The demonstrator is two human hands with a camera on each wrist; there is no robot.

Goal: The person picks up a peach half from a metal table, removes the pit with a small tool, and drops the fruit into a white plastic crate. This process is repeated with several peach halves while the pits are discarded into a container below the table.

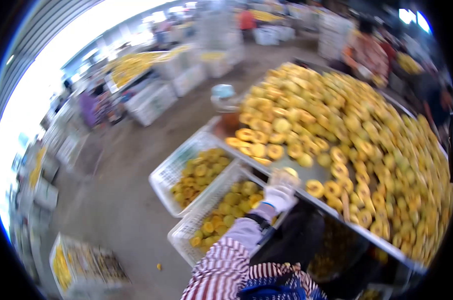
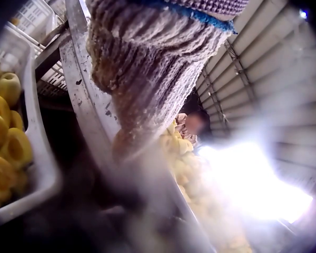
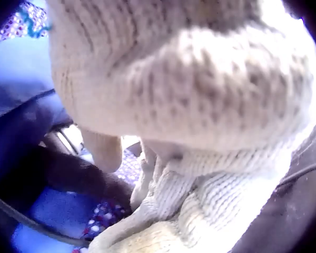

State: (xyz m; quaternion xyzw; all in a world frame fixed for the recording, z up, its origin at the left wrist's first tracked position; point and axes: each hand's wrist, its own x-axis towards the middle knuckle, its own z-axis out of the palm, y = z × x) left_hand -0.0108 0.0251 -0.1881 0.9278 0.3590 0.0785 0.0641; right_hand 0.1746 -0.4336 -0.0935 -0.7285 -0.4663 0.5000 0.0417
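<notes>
Close to the near edge of the counter [image 1: 314, 173], by the fingers of the left hand [image 1: 280, 192]: one yellow fruit half [image 1: 290, 173]. Cannot tell through the blur how far open or whether gripping. On the right hand [image 3: 189, 89], seemingly bent, any hold hidden. Likely light, firm but easily bruised, slippery when cut; best taken round the outer sides. Roughly round, without clear long axis; facing unreadable.

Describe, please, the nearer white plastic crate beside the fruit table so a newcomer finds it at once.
Find the large grey table heaped with yellow fruit. By its left edge in the head view stand a farther rectangular white plastic crate and a nearer crate. The nearer one lies beneath the lilac-sleeved left forearm; its neighbour does not.
</notes>
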